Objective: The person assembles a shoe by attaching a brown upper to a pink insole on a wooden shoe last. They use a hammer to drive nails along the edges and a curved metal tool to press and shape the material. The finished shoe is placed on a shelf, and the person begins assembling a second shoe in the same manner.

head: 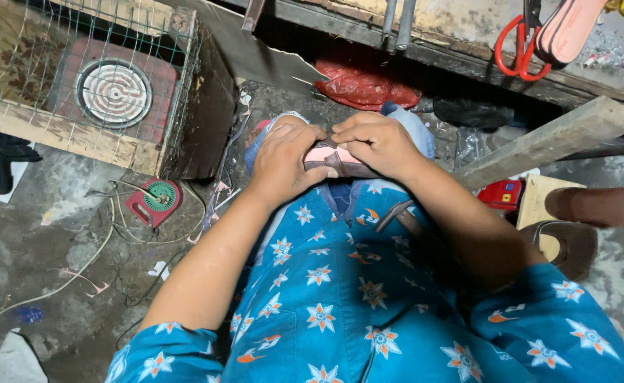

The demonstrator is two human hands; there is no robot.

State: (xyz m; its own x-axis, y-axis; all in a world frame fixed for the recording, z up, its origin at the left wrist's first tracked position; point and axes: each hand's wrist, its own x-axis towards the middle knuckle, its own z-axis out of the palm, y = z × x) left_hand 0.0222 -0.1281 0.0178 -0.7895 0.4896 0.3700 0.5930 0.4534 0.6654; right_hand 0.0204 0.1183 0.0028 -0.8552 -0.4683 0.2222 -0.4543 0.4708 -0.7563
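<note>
A pink sandal (pixel 340 162) is gripped by both the left hand (pixel 283 159) and right hand (pixel 379 145); its dark strap (pixel 329 160) should be pressed evenly.

Dim, warm overhead light, deep shadow under the bench, sharp centre, slight wide-angle stretch at edges

Left hand (pixel 283 162), right hand (pixel 379 144) together, fingers curled.

Blue clothing (pixel 340 305) with white-orange stars, a pink sandal (pixel 340 162) with brown strap, red scissors (pixel 516 46).
</note>
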